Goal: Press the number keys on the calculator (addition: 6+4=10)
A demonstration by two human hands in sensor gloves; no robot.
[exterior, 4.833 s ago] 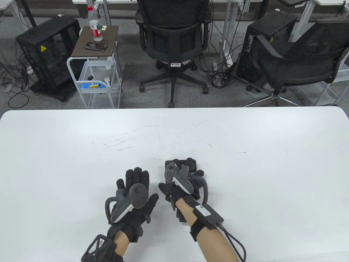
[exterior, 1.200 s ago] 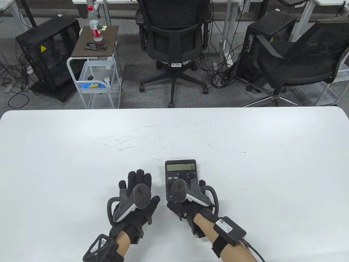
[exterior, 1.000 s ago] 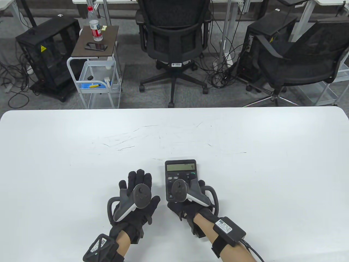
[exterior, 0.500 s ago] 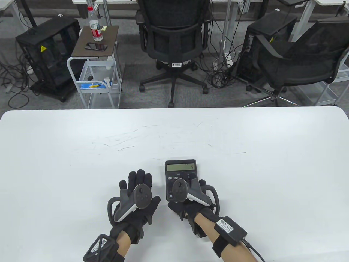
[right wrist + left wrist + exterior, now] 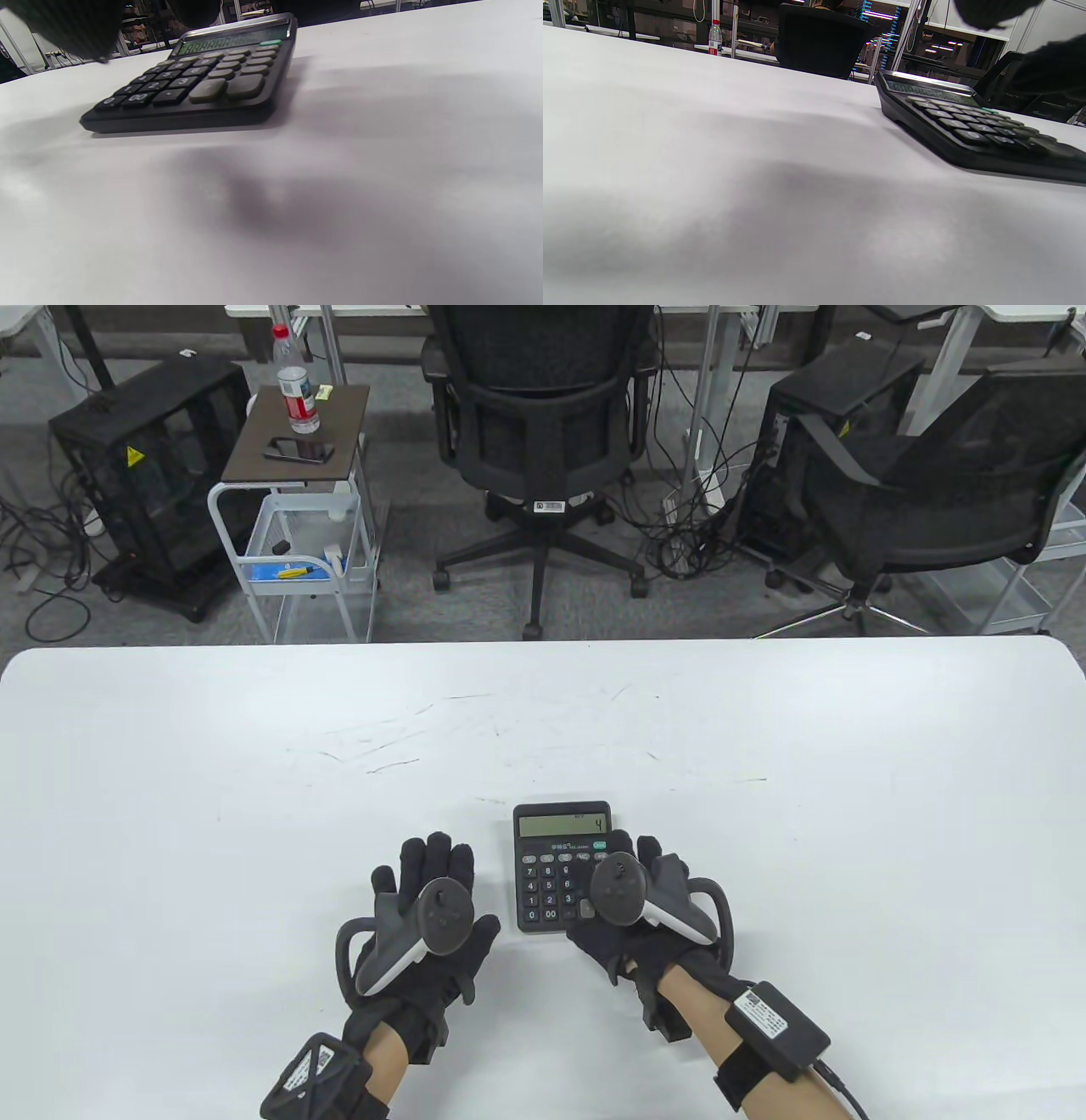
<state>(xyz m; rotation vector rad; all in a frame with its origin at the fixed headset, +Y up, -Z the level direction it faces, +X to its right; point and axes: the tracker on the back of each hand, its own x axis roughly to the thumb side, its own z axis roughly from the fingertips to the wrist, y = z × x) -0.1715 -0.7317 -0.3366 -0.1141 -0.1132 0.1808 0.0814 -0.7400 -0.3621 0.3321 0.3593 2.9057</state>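
Observation:
A black calculator (image 5: 547, 882) lies flat on the white table (image 5: 254, 780), near its front edge. Its display (image 5: 562, 824) reads 4. My right hand (image 5: 632, 857) is over the calculator's right edge, fingers stretched forward, and hides the right key column. I cannot tell whether a fingertip touches a key. My left hand (image 5: 437, 865) rests palm down on the table to the left of the calculator, apart from it and holding nothing. The calculator also shows in the left wrist view (image 5: 967, 127) and the right wrist view (image 5: 203, 80), where dark gloved fingers (image 5: 72, 29) hang at the top left.
Beyond the table's far edge stand two black office chairs (image 5: 543, 432), a small cart (image 5: 297, 475) carrying a bottle and a phone, and black computer cases (image 5: 144, 466). Bare white tabletop spreads out around the calculator and hands.
The display went from 6 to 4 and stays at 4. My right hand has shifted right, off the middle of the keypad, uncovering the number keys. My left hand has not moved.

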